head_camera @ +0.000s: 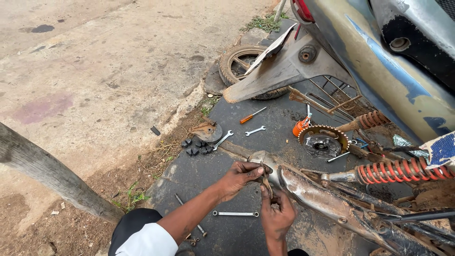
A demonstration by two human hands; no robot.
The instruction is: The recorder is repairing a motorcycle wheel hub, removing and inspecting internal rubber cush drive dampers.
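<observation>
Exhaust pipe [322,196]: heavy, rigid, muddy-slick; left hand [239,176] pinching its front end, right hand [276,213] gripping a small bracket [268,184] underneath.

Left hand [241,174]: fingers pinched on a small rusty part [267,182] at the front end of the exhaust pipe [322,194].
Right hand [276,213]: below the left, fingers curled up around the same part.
Exhaust pipe: muddy chrome, running right and down across the frame.
Springs [398,169]: red coils just above the pipe.
Sprocket [323,140]: lying flat on the dark mat [227,156].
Wrench [235,214]: on the mat, just left of the right hand.
Screwdriver [252,115]: orange handle, further up the mat.
Tyre [237,61]: under the grey mudguard [275,76].
</observation>
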